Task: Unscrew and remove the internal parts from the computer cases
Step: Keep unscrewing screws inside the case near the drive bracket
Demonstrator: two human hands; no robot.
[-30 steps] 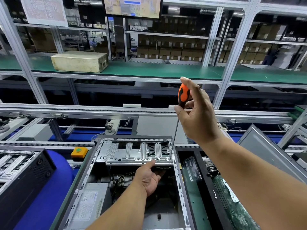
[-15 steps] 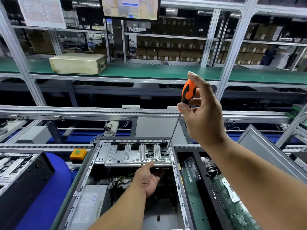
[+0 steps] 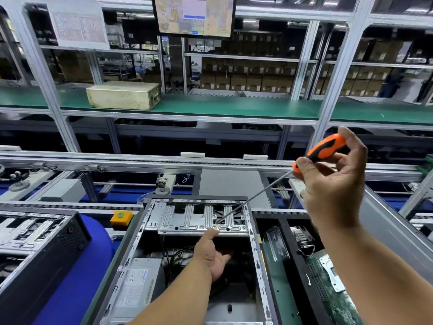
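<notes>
Right hand (image 3: pixel 332 184) raised well above the open computer case (image 3: pixel 201 254), fingers and thumb curled around the orange-and-black handle of a long screwdriver (image 3: pixel 321 148), shaft slanting down-left with its tip at or just over a screw spot near the front edge of the silver drive bracket (image 3: pixel 194 218); cannot tell whether seated in a screw head. Left hand (image 3: pixel 210 254) reaching inside the case just below that bracket, thumb up against its front lip, palm turned up, remaining fingers tucked under and out of sight, so spread or curled cannot be told. Likely trouble from here: slanted shaft riding out of the screw and chewing the head, or skating across the ribbed metal toward the left thumb right beside the tip; loosened screw dropping into the cables and power supply (image 3: pixel 138 285) below; bracket sagging or tipping onto the left hand once its last fastener lets go; sharp sheet-metal edges against the forearm. By count: one screwdriver, two hands, one case under work, one more dark case (image 3: pixel 42 249) to the left on the blue surface, one opened unit with a green circuit board (image 3: pixel 332 285) to the right, one yellow box with a green button (image 3: pixel 120 216), one beige box (image 3: pixel 123 95) on the green shelf, one monitor (image 3: pixel 194 15) overhead
</notes>
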